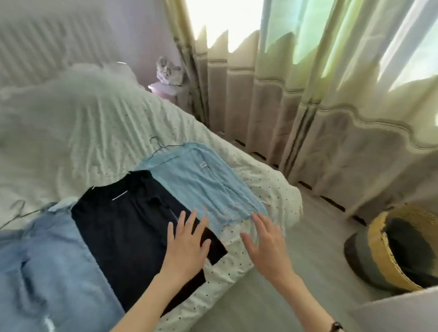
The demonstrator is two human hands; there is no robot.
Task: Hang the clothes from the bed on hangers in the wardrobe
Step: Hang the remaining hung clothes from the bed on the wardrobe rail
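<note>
Three garments lie side by side on the bed (72, 138): a light blue top (197, 180) on a wire hanger (157, 148), a black garment (136, 227), and pale denim (48, 264). The blue top's small label is too blurred to read. The left hand (188, 244) rests spread on the black garment; the right hand (267, 244) hovers, fingers apart. A woven basket (374, 248) stands on the floor, its contents dark and indistinct.

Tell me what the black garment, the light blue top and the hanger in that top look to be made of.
Black garment: smooth, matte cloth lying flat, likely a thin knit or woven fabric; blur hides the weave.
Light blue top: thin, crinkled cloth with a fine speckled texture, possibly cotton or a gauzy blend.
Hanger: thin grey wire with a bent hook, seemingly metal, perhaps coated.
</note>
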